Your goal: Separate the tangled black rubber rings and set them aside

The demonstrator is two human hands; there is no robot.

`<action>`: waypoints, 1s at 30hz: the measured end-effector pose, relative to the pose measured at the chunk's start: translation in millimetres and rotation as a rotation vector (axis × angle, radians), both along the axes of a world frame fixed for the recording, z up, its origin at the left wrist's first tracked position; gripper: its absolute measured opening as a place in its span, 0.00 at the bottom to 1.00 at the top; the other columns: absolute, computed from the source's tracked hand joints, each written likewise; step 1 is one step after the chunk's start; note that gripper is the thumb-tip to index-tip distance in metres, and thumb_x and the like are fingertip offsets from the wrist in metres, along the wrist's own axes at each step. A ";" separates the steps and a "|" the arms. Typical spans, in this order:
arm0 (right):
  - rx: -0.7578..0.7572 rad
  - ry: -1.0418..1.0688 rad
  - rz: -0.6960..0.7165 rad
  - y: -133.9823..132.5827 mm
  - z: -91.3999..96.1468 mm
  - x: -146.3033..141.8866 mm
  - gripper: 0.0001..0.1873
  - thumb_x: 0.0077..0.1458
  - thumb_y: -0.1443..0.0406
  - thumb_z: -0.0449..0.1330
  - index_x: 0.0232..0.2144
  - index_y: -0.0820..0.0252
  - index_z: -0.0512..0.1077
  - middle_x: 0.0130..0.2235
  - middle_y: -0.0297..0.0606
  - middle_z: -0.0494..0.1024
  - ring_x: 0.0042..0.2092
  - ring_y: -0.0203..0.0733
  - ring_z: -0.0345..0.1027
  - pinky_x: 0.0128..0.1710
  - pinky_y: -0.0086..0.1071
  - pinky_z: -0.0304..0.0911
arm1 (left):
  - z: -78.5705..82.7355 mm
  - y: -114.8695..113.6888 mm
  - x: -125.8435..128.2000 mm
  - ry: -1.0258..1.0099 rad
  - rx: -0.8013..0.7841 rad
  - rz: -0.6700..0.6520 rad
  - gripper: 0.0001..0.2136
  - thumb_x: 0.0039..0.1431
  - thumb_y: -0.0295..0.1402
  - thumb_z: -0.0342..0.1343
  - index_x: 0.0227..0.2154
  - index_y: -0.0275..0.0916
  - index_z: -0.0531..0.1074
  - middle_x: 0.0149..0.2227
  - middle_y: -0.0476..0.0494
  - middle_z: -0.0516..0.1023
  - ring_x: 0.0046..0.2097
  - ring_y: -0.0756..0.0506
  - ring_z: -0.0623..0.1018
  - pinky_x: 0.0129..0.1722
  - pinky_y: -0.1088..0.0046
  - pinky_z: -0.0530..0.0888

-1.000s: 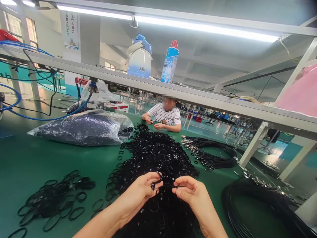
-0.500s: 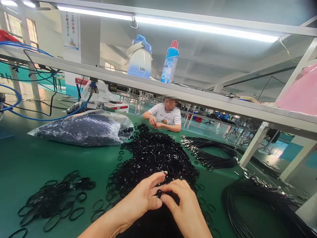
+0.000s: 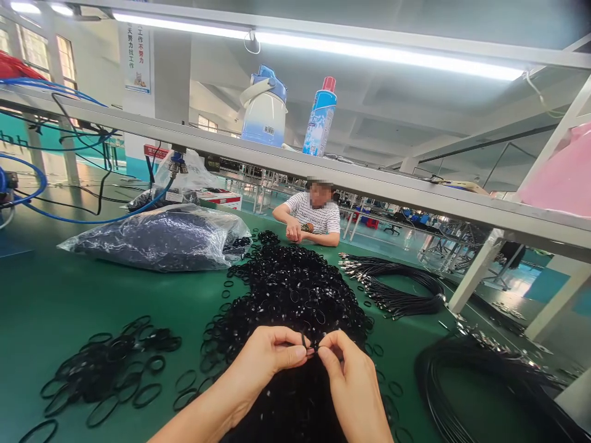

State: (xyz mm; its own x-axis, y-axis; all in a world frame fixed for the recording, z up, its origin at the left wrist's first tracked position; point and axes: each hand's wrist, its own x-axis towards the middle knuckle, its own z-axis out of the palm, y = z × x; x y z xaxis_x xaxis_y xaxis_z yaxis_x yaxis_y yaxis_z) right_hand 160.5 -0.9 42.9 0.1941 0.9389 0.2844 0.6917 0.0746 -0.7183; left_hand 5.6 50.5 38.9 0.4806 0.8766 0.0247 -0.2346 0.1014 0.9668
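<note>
Above a large heap of black rubber rings (image 3: 300, 283), both hands meet fingertip to fingertip. My left hand (image 3: 265, 357) pinches a small black ring (image 3: 303, 340) between thumb and forefinger. Close beside it, my right hand (image 3: 348, 375) has its thumb and forefinger closed on the same small black piece or one touching it; the fingers hide most of it. To the left on the green table lies a smaller pile of black rings (image 3: 106, 363).
A clear plastic bag (image 3: 161, 237) of dark pieces lies at left. Bundles of black cables (image 3: 397, 286) and more coiled cables (image 3: 443, 394) lie at right. A shelf rail (image 3: 286, 154) with a jug (image 3: 265, 107) and spray can (image 3: 320, 117) crosses above. A person (image 3: 314, 215) sits opposite.
My left forefinger has come down from its raised position to meet the thumb in a pinch. My right hand has shifted slightly right. The person opposite has brought their hands together.
</note>
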 end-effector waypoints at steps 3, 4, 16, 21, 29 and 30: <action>0.018 -0.019 -0.041 0.1 -1.4 0.6 0.09 0.58 0.62 0.48 0.27 0.53 0.65 0.29 0.28 0.72 0.31 0.39 0.65 0.32 0.29 0.55 | 2.2 -1.5 0.3 -0.038 -0.037 0.035 0.07 0.45 0.32 0.65 0.26 0.34 0.77 0.36 0.43 0.80 0.40 0.44 0.78 0.47 0.66 0.72; 0.026 -0.022 -0.053 0.0 -2.1 0.7 0.09 0.58 0.62 0.48 0.28 0.53 0.64 0.29 0.29 0.72 0.32 0.39 0.65 0.32 0.29 0.55 | 2.8 -2.0 0.5 -0.034 -0.045 0.046 0.07 0.45 0.31 0.65 0.27 0.34 0.77 0.35 0.43 0.80 0.39 0.44 0.78 0.47 0.66 0.72; 0.075 -0.087 -0.200 7.0 -12.0 16.6 0.10 0.56 0.62 0.46 0.35 0.52 0.68 0.36 0.32 0.75 0.37 0.43 0.69 0.36 0.36 0.59 | 2.2 -0.3 1.8 0.117 -0.028 0.144 0.10 0.48 0.33 0.61 0.32 0.31 0.73 0.25 0.44 0.78 0.31 0.44 0.80 0.32 0.70 0.76; 0.126 -0.029 -0.088 5.3 -13.3 9.9 0.18 0.55 0.69 0.44 0.44 0.55 0.68 0.45 0.37 0.74 0.46 0.44 0.68 0.45 0.38 0.60 | 6.1 -3.7 2.5 0.118 -0.044 0.105 0.11 0.48 0.37 0.62 0.29 0.34 0.70 0.25 0.46 0.76 0.31 0.45 0.79 0.31 0.70 0.76; 0.022 0.271 0.142 2.8 -3.5 -6.5 0.08 0.54 0.64 0.55 0.33 0.58 0.74 0.33 0.35 0.78 0.35 0.41 0.71 0.35 0.30 0.62 | 6.7 -12.6 7.0 0.201 -0.050 0.020 0.08 0.54 0.36 0.54 0.27 0.36 0.66 0.21 0.52 0.70 0.25 0.50 0.74 0.23 0.77 0.72; 0.029 0.254 0.123 3.1 -3.8 -5.1 0.09 0.54 0.65 0.54 0.33 0.58 0.74 0.32 0.34 0.78 0.35 0.41 0.71 0.35 0.30 0.62 | 6.5 -12.7 6.9 0.219 -0.052 0.028 0.08 0.55 0.36 0.52 0.26 0.37 0.66 0.19 0.54 0.67 0.22 0.51 0.72 0.20 0.79 0.69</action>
State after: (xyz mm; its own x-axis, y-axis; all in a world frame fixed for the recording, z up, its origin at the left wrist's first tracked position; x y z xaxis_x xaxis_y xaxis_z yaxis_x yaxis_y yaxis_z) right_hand 155.4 2.3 39.1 0.1480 0.9518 0.2685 0.4741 0.1699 -0.8639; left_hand 12.5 37.8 45.4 0.4446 0.8872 -0.1234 -0.0233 0.1492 0.9885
